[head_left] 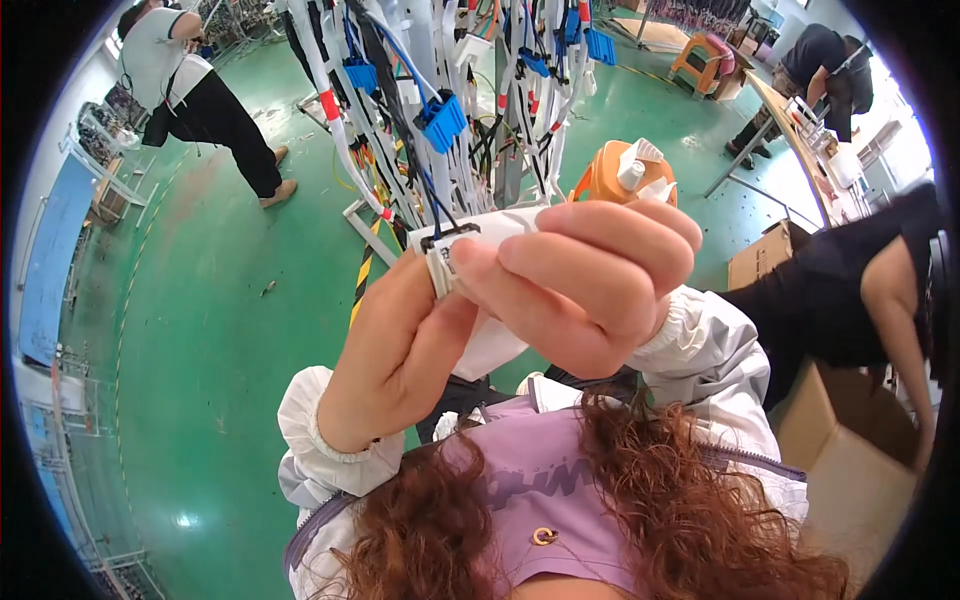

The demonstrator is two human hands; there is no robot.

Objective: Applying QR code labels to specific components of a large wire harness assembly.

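Both hands meet in front of my chest around a small white connector [440, 272], with dark and blue wires running up from its top. My left hand [385, 345] grips it from the left side, its fingertips partly hidden behind it. My right hand [590, 275] is closed, thumb and index finger pressed at the connector's right face, where a small printed patch shows. A white paper-like sheet [493, 345] appears behind and below the fingers; which hand holds it I cannot tell. Above, a blue connector [441, 122] dangles from the hanging wire harness [480, 90].
An orange stool [597, 172] with white parts on top stands just beyond my right hand. At right, a person in black bends beside an open cardboard box [850, 450]. Other people stand at far left and by a wooden table [790, 130]. Yellow-black tape [361, 285] marks a frame.
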